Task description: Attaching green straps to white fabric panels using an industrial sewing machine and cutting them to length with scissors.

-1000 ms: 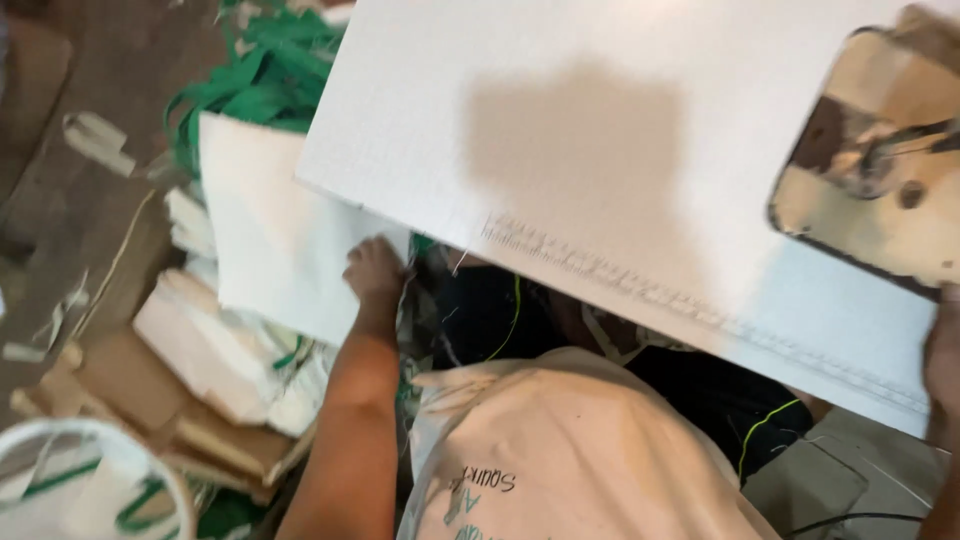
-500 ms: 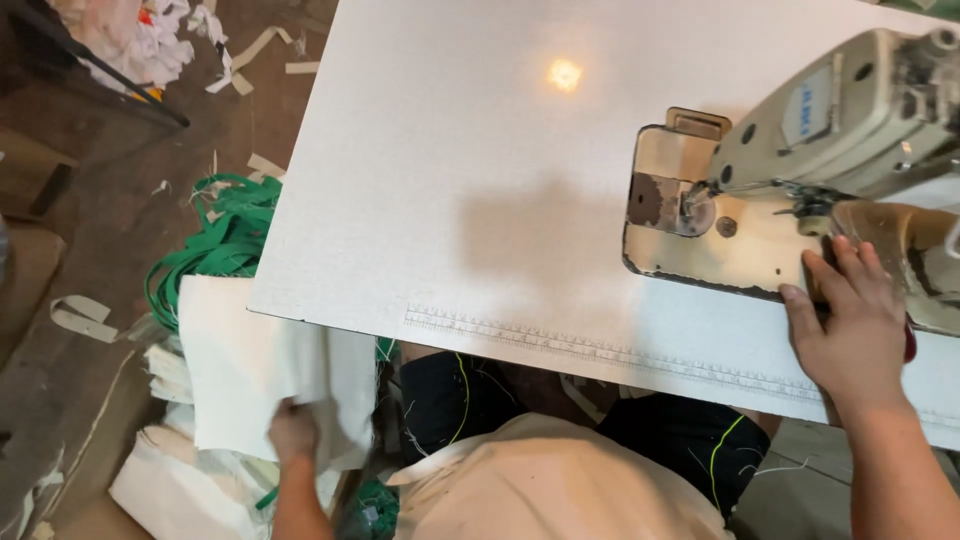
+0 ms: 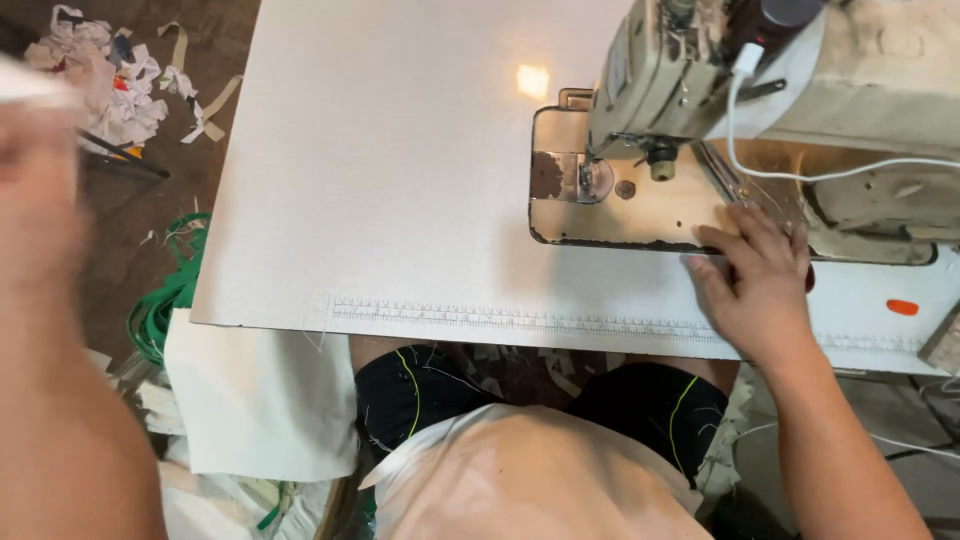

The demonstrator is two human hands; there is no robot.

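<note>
Right hand [image 3: 758, 290] spread flat, palm down, fingers across the front edge of the sewing machine's [image 3: 760, 120] metal bed, heel on the white desk [image 3: 400, 170]. Left hand [image 3: 40, 180] raised close to the camera, blurred; cannot tell whether open or closed. Printed ruler strip [image 3: 500, 317] along the desk's near edge. White fabric [image 3: 255, 400] hanging below, green straps [image 3: 165, 300] and scraps [image 3: 110, 80] on the floor.
</note>
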